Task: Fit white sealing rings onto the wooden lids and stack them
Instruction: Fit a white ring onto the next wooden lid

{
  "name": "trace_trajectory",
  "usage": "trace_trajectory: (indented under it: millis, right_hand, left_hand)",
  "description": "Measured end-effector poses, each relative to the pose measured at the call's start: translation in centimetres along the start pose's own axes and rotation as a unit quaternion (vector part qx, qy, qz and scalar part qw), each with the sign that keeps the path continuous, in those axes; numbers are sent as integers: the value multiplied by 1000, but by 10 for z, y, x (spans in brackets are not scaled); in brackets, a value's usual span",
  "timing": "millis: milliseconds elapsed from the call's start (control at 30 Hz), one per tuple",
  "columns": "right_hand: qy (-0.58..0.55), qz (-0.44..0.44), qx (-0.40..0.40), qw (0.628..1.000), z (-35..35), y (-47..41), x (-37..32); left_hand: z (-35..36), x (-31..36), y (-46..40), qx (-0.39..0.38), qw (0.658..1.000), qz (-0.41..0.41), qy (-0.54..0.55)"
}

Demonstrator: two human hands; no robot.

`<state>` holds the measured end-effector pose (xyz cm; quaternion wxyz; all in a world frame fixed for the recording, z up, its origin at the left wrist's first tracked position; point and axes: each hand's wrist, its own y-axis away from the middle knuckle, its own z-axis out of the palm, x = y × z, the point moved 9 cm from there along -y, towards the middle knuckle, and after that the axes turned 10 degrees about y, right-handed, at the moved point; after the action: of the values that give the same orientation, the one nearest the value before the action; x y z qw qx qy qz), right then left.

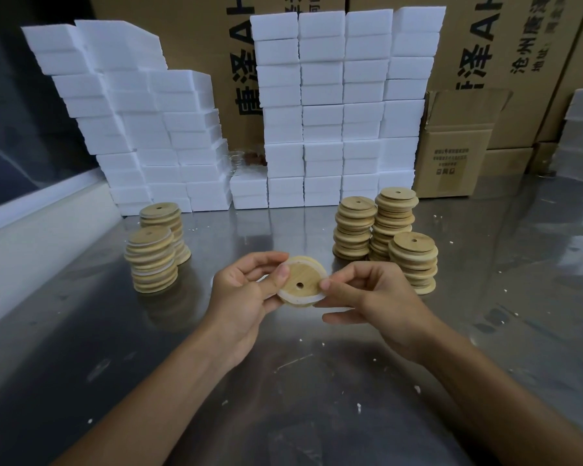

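Note:
A round wooden lid (302, 280) with a small centre hole is held above the metal table, tilted towards me. A white sealing ring (300, 300) runs around its raised step. My left hand (246, 290) grips the lid's left edge with the thumb on top. My right hand (367, 294) pinches the ring at the lid's right edge. Two stacks of lids with white rings (152, 260) stand at the left. At the right are three stacks of bare wooden lids (394, 230).
White foam boxes (334, 112) are piled in tall walls along the back, with brown cardboard cartons (451, 153) behind and to the right. The steel table (283, 381) carries small white crumbs. A white ledge (31, 230) borders the table's left side.

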<state>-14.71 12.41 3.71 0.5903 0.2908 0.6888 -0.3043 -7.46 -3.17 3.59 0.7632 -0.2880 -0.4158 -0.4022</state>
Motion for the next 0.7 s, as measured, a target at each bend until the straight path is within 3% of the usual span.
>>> trace_trajectory:
  millis: [167, 367, 567, 700]
  right_hand:
    - [-81, 40, -16, 996, 5, -1, 6]
    - [-98, 49, 1, 994, 4, 0, 9]
    - [-5, -2, 18, 1000, 1, 2, -1]
    - [87, -40, 9, 995, 4, 3, -8]
  left_hand:
    - [2, -3, 0, -7, 999, -20, 33]
    - [3, -1, 0, -42, 998, -50, -13]
    - [14, 12, 5, -99, 967, 40, -232]
    - [24, 16, 9, -141, 951, 86, -262]
